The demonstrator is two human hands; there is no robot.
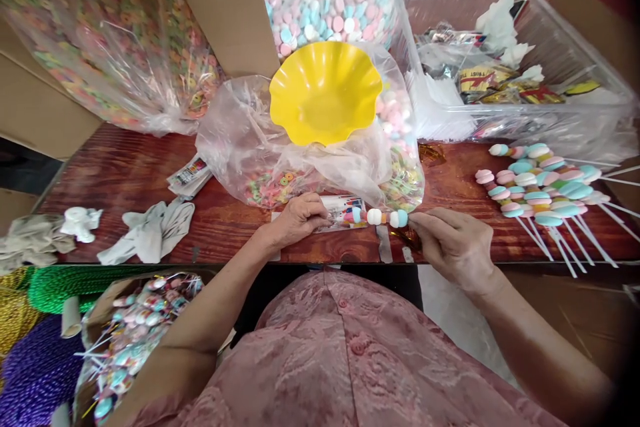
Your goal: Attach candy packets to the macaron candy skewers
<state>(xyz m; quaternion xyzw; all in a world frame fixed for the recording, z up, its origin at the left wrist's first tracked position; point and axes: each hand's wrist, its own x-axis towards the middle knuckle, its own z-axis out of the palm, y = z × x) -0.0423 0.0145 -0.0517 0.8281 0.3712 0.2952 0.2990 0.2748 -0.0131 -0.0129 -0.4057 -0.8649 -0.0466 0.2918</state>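
Observation:
Above the table's front edge, a candy skewer [387, 217] lies level, strung with blue, white and pink pieces. My right hand [455, 243] is closed around its right end, fingers pinched; the stick itself is hidden there. On the other side my left hand [299, 219] pinches the edge of a clear printed plastic bag [345, 207]. The skewer's left end overlaps this bag; I cannot tell how deep inside it sits. Just behind the hands, a yellow wavy bowl [325, 93] rests on clear bags of candy rings [273, 187] and marshmallow-like pieces.
Finished-looking candy skewers [545, 183] are piled at the right. Behind them stands a clear plastic bin [595, 53] with wrappers. Gloves [147, 233] and stacked printed bags [190, 177] lie left. A box of wrapped skewers [145, 320] and bead strings [40, 373] sit below the table edge.

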